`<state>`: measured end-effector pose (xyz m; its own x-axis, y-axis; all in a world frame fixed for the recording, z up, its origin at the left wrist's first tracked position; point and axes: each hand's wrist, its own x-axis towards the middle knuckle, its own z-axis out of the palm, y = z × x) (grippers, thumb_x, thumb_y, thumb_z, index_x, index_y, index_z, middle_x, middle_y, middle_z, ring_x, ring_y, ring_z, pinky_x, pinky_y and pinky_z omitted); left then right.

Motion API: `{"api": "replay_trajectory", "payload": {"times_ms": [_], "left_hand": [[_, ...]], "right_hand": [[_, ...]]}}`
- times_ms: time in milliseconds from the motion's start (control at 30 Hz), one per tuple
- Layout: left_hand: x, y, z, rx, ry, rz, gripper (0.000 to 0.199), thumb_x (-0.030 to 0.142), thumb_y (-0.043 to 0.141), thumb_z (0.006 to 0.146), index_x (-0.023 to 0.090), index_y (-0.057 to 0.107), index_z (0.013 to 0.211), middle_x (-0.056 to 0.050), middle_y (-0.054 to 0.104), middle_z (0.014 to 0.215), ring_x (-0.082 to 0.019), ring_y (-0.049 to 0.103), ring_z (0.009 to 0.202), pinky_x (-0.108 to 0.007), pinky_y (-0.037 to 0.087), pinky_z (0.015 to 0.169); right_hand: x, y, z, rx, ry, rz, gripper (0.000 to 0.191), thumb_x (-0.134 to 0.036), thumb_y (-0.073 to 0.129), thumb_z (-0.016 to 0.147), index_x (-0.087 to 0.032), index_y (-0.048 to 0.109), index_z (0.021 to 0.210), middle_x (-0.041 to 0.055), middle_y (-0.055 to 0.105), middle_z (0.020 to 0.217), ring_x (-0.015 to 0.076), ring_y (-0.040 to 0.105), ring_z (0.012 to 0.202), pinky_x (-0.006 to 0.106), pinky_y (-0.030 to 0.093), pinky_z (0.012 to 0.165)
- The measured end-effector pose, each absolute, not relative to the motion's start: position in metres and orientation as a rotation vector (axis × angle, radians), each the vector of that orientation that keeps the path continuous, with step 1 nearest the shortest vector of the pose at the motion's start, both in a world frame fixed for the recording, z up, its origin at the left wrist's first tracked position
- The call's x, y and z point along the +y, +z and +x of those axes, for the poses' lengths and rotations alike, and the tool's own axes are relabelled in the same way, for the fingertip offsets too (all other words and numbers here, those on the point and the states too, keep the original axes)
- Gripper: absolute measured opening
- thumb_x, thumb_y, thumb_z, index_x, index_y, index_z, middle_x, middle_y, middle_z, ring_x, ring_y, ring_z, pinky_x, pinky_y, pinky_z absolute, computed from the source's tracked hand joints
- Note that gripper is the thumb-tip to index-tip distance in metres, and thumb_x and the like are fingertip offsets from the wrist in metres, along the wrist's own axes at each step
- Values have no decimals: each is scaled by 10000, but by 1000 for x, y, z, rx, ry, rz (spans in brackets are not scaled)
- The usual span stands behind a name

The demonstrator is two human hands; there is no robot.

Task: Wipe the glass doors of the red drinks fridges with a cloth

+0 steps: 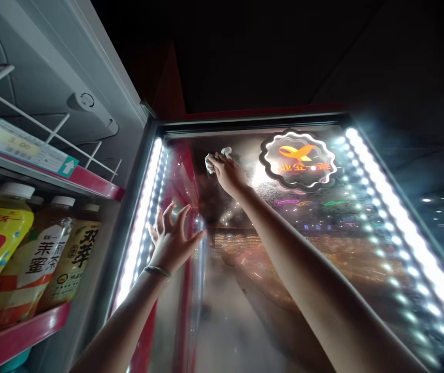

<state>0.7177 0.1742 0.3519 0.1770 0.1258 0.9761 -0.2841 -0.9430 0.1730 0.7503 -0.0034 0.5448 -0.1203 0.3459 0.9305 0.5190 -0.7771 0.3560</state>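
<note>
High on the glass door (229, 311), my right hand (228, 173) is closed round a crumpled white cloth or tissue (210, 163), pressed near the upper left part of the pane. My left hand (173, 238) is lower and to the left, near the lit left edge of the door, with its fingers spread and nothing in them. A dark band circles the left wrist. Right of my right hand, a round scalloped logo (298, 159) with an orange mark shows on the glass. Droplets or smears cover part of the pane below it.
An open fridge stands at the left, with bottled drinks (46, 248) on a red-edged shelf (23, 329). Above them is a wire rack (54, 129) with a price label (23, 145). Bright light strips (396, 217) run down both door sides.
</note>
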Motion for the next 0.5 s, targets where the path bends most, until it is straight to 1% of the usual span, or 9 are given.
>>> {"api": "replay_trajectory", "payload": {"times_ms": [67,133,200,233,300,367,500], "left_hand": [[161,354,716,-148,1861,2146,713,637,668,925,406,466,1568,-108,303,1714,-489,124,1644,-849,75,1230],[145,356,713,-168,1886,2167,679,574,669,941,406,473,1569,-100,330,1710,-468,149,1646,-849,75,1235],[129,357,713,-187,1896,2184,665,518,669,948,403,473,1573,-92,365,1700,-453,179,1644,-849,91,1238],[122,357,713,-192,1904,2185,662,503,666,950,403,471,1575,-89,378,1696,-448,192,1641,-849,103,1239],[109,359,716,-197,1937,2173,658,503,654,957,407,464,1579,-80,386,1696,-439,212,1638,-843,127,1244],[99,361,720,-211,1979,2156,658,516,645,963,407,455,1583,-72,383,1702,-423,222,1638,-821,138,1260],[89,363,726,-251,2001,2118,655,555,637,967,391,466,1578,-80,400,1698,-411,233,1636,-790,138,1282]], "right_hand": [[-12,545,750,-999,-2036,-1988,513,-131,425,1069,-238,587,1543,85,518,1659,262,503,1531,515,364,1321],[-23,546,751,-1064,-2032,-2007,507,-157,428,1076,-273,584,1545,61,524,1656,262,500,1532,529,400,1297],[-37,548,752,-1046,-2034,-2012,504,-164,415,1081,-274,587,1541,59,531,1653,262,514,1519,512,443,1266],[-44,550,752,-994,-2042,-1999,507,-152,406,1078,-258,592,1538,67,531,1652,261,522,1511,497,444,1265],[-57,551,754,-929,-2060,-1974,512,-133,398,1072,-232,595,1534,77,530,1653,255,532,1502,481,408,1288],[-67,552,756,-987,-2059,-1988,510,-135,412,1068,-235,596,1533,72,531,1651,247,529,1505,483,379,1304],[-80,551,757,-976,-2038,-1996,524,-134,406,1058,-257,598,1530,68,534,1650,256,537,1496,485,454,1241]]}}
